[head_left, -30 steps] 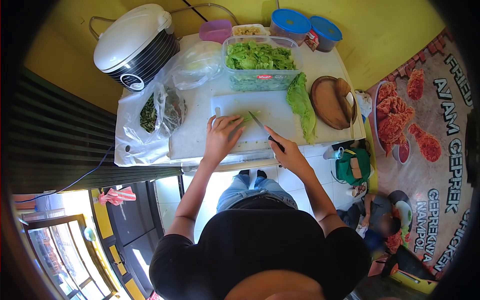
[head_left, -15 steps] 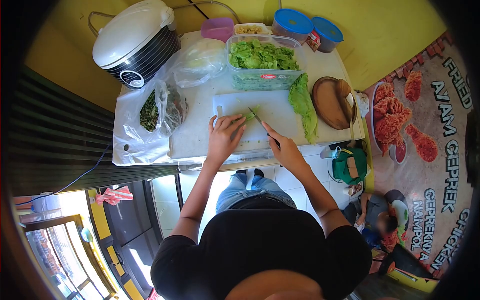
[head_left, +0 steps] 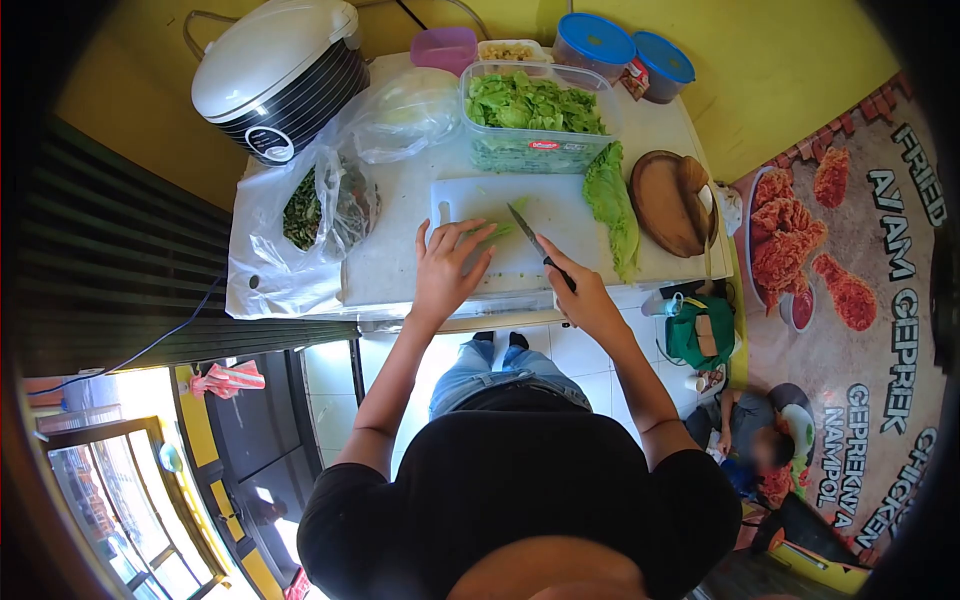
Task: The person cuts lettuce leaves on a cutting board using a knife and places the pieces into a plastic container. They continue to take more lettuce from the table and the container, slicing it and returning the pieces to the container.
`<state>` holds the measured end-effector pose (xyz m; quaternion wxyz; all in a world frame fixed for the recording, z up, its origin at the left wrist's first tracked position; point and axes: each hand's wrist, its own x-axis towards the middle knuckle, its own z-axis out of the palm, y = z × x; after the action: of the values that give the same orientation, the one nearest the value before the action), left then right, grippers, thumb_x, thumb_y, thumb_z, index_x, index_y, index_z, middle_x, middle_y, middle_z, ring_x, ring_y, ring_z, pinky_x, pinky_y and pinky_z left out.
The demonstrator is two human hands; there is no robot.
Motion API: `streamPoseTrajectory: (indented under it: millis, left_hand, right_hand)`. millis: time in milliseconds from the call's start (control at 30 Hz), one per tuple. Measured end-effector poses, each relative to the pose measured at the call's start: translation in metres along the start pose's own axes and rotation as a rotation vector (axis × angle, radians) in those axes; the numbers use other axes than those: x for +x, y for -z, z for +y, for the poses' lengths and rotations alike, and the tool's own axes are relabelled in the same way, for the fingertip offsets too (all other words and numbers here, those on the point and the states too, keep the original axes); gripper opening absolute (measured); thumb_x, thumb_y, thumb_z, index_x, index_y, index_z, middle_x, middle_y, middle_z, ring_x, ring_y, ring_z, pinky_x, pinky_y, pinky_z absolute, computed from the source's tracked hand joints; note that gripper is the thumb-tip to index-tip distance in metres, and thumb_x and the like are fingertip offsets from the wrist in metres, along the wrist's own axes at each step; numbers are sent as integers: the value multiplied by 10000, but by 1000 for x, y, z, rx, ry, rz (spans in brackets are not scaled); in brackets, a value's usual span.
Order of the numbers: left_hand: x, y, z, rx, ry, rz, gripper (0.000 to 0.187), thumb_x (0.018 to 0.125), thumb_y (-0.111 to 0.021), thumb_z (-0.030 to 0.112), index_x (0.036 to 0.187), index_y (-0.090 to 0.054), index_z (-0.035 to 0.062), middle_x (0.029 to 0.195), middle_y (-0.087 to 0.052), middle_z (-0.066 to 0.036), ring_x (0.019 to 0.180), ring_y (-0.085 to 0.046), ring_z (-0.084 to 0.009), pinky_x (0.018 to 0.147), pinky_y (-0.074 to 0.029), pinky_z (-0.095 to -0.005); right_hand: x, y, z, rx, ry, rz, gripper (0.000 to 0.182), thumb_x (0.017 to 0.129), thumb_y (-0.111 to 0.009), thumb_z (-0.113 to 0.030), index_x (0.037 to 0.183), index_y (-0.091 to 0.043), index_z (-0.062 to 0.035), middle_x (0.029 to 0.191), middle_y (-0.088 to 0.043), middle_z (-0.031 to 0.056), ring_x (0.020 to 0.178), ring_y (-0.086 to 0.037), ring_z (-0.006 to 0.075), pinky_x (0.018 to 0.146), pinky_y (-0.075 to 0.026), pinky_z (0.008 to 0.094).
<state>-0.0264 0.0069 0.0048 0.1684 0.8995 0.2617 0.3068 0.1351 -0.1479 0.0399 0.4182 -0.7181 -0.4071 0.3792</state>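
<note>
On the white cutting board (head_left: 550, 225), my left hand (head_left: 445, 270) rests with its fingertips over a small piece of lettuce (head_left: 503, 229), holding it down; part of the piece is hidden under the fingers. My right hand (head_left: 590, 295) grips the black handle of a knife (head_left: 528, 230). The blade points up and left, lifted slightly to the right of the lettuce piece. A large lettuce leaf (head_left: 610, 210) lies along the board's right edge. Behind the board stands a clear plastic container (head_left: 540, 150) with cut lettuce (head_left: 535, 103) in it.
A plastic bag of dark greens (head_left: 302, 212) lies left, below a rice cooker (head_left: 275, 80). Another bag (head_left: 405, 115) holds something pale. At right is a wooden mortar with pestle (head_left: 660, 205). Blue-lidded tubs (head_left: 594, 40) and a purple container (head_left: 443, 48) stand behind. A person (head_left: 750, 430) sits lower right.
My right hand has drawn the knife back and to the right, away from the left fingertips. My left hand stays almost in place on the lettuce piece. The view has shifted slightly.
</note>
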Motion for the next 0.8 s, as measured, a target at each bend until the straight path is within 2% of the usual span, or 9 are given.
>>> streamPoseTrajectory:
  millis: [67,200,267,400,500,567,600,667,800]
  left_hand:
    - [-3,0,-5,22,8,-7,248,870,-680,208,1115,-709,178,1156,-628,20,1107,-553,-194,1104,-226,-521]
    - [-7,-4,-10,36,13,-15,218,872,-675,190,1084,-724,185,1115,-647,33,1096,-555,-186,1110,-214,-521]
    - [-7,-4,-8,37,17,-11,216,873,-674,188,1083,-726,187,1114,-647,34,1095,-555,-185,1111,-211,-522]
    - [-8,-6,-10,34,8,13,203,867,-674,200,1062,-728,188,1105,-634,42,1068,-553,-185,1102,-225,-542]
    - [-8,-6,-9,33,5,18,200,866,-674,198,1058,-731,188,1100,-635,43,1067,-553,-186,1103,-222,-544]
    - [-7,-6,-9,34,9,18,201,866,-674,198,1059,-731,189,1097,-636,43,1068,-553,-185,1104,-219,-544]
    - [-7,-5,-9,35,12,17,201,867,-675,198,1060,-732,190,1093,-637,43,1069,-553,-185,1106,-216,-545]
    - [-7,-6,-9,36,15,17,201,868,-675,199,1060,-732,190,1091,-638,44,1072,-554,-183,1108,-213,-546]
    - [-7,-4,-7,31,28,10,207,874,-675,195,1073,-734,192,1103,-649,46,1093,-555,-177,1122,-191,-531]
  right_hand:
    - [-5,-3,-7,53,-57,-71,488,1015,-461,-150,1487,-387,-248,569,-402,-30,436,-370,54,401,-362,238]
    - [-7,-11,-3,56,-41,-93,487,1020,-453,-157,1492,-377,-248,567,-394,-32,440,-374,56,410,-365,239]
    - [-7,-12,-2,-39,-22,-89,498,995,-483,-147,1479,-389,-222,733,-586,140,576,-475,154,632,-452,281]
    - [-6,-15,1,-56,-19,-95,502,992,-486,-141,1478,-386,-216,791,-611,185,603,-488,183,674,-459,297]
    - [-3,-22,11,-94,71,-51,514,980,-498,-129,1475,-390,-220,756,-594,200,575,-505,216,659,-467,315]
    - [1,-31,24,-170,200,48,531,967,-510,-118,1472,-392,-232,696,-572,206,542,-533,270,625,-474,344]
    - [3,-32,21,-170,199,48,531,967,-510,-118,1472,-392,-232,696,-572,206,542,-533,270,625,-474,344]
    - [8,-33,13,-206,86,16,523,974,-505,-98,1470,-399,-229,693,-538,145,597,-468,181,639,-456,306]
    - [-1,-32,16,-194,83,11,521,978,-501,-104,1470,-399,-241,696,-532,153,586,-468,178,635,-454,303]
